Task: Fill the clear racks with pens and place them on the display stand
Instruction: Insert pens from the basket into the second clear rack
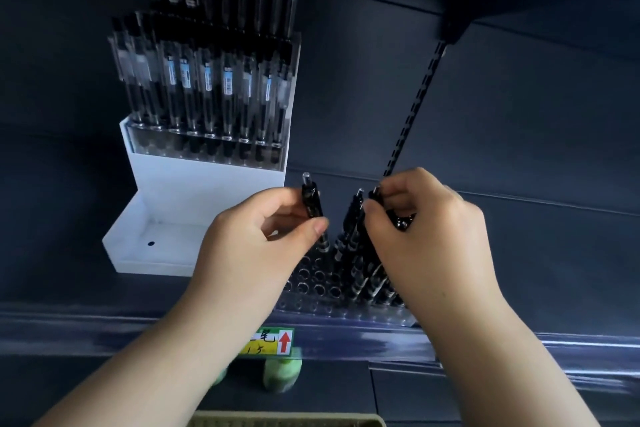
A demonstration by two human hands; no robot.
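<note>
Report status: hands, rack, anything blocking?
Left hand pinches one pen above clear rack. Right hand grips pens at rack's filled right side. Left holes open, nothing blocking.

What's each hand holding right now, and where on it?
Left hand pinches a black pen at mid-barrel, tip down over the clear rack. Right hand pinches another pen near its top end.
</note>
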